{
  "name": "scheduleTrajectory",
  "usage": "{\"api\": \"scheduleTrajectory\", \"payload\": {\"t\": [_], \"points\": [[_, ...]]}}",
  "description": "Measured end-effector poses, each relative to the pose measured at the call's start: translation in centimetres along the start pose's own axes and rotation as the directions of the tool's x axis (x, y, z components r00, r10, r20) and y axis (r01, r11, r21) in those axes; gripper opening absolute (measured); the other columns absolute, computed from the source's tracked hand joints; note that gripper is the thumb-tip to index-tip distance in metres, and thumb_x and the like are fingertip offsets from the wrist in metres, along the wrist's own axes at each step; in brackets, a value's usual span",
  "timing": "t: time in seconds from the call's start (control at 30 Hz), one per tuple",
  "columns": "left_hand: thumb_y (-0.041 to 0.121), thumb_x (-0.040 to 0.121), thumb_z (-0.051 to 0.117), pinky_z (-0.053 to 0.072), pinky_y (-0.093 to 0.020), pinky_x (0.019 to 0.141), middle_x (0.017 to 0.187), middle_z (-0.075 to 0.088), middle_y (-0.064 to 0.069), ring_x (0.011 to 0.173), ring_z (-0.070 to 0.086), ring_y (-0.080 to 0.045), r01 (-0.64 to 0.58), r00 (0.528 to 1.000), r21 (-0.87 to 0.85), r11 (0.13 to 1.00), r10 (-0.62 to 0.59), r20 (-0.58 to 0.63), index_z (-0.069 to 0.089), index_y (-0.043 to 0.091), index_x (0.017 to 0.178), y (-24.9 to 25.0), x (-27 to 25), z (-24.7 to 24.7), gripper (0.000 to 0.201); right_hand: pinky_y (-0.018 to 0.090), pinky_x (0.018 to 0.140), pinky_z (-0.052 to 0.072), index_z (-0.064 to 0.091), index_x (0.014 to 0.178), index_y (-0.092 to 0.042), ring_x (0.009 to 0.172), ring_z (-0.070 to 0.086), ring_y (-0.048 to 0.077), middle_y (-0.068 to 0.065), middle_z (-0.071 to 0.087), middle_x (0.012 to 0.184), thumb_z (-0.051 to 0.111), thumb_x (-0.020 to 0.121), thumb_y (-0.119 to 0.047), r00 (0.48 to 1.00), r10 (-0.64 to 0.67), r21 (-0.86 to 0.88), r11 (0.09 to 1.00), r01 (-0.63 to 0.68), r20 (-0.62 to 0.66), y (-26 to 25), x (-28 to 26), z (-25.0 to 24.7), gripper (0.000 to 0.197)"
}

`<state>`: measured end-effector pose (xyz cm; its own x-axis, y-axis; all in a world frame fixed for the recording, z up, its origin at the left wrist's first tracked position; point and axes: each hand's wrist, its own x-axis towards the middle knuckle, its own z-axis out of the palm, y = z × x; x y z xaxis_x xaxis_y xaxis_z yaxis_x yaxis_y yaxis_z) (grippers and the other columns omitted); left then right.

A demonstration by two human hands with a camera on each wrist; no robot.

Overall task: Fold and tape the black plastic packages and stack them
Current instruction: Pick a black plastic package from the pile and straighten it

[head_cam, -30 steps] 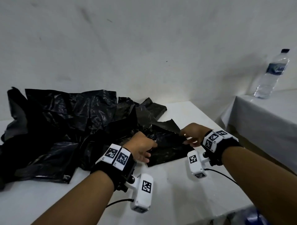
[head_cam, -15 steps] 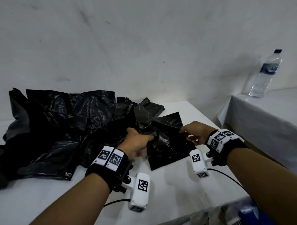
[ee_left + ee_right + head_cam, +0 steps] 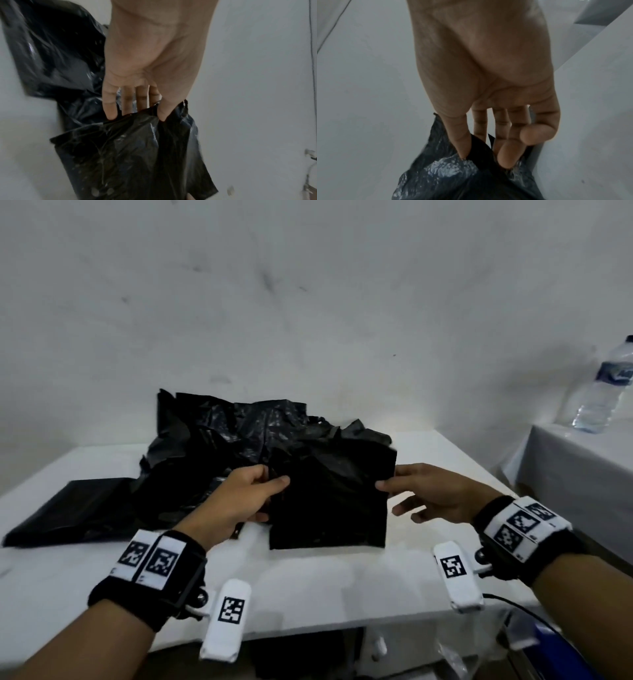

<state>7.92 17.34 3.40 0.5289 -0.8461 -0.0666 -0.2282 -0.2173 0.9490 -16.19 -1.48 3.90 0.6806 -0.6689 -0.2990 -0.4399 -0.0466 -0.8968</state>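
A black plastic package (image 3: 329, 501) is held upright between both hands over the white table (image 3: 308, 587). My left hand (image 3: 251, 494) pinches its left edge, thumb on the near face and fingers behind. The left wrist view shows that grip on the package (image 3: 133, 155), with the left hand (image 3: 145, 108) at its top edge. My right hand (image 3: 411, 494) pinches the right edge; in the right wrist view the right hand (image 3: 488, 142) has its thumb in front of the package (image 3: 467, 180) and fingers behind. A heap of crumpled black packages (image 3: 222, 446) lies behind.
A flat folded black package (image 3: 72, 508) lies at the table's left. A second white-covered table (image 3: 582, 467) at the right carries a water bottle (image 3: 603, 392). A grey wall stands right behind the table. Clutter sits under the table's front edge.
The hands have pulled one package out of the heap, lifted it and turned it upright between them. The head view has swung left, bringing the flat folded package into sight.
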Motion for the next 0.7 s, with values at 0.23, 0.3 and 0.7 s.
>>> {"api": "scheduleTrajectory", "payload": {"t": [0.23,0.3,0.7], "points": [[0.031,0.101,0.062,0.056,-0.042,0.092,0.112,0.074,-0.011,0.101,0.073,-0.023,0.035,0.999,0.019,0.999,-0.035,-0.006,0.067,0.014,0.115,-4.3,-3.7,-5.4,0.022,0.021,0.056,0.042,0.070,0.098,-0.008,0.075,0.069,0.013,0.003,0.073,0.107,0.068,0.094,-0.037,0.990,-0.139,-0.195,0.970,0.143,0.031,-0.3,-0.1,6.2,0.029],[0.033,0.101,0.061,0.055,-0.042,0.092,0.113,0.075,-0.003,0.104,0.072,-0.022,0.053,0.999,0.003,0.999,-0.053,0.006,0.067,0.022,0.118,-5.2,-4.1,-6.4,0.021,0.022,0.056,0.041,0.064,0.085,-0.010,0.075,0.069,0.013,-0.002,0.069,0.094,0.068,0.094,-0.036,0.985,-0.168,-0.192,0.966,0.171,0.033,-0.5,0.2,7.6,0.027],[0.031,0.101,0.062,0.054,-0.034,0.081,0.089,0.074,0.007,0.087,0.068,-0.011,-0.056,0.994,-0.053,0.997,0.050,-0.101,0.072,0.021,0.096,-6.8,-3.8,-8.9,0.015,0.024,0.060,0.040,0.067,0.101,0.001,0.077,0.069,0.014,0.004,0.069,0.097,0.068,0.094,-0.031,0.976,-0.219,-0.164,0.963,0.214,-0.014,-1.8,2.3,8.9,0.033]]}}
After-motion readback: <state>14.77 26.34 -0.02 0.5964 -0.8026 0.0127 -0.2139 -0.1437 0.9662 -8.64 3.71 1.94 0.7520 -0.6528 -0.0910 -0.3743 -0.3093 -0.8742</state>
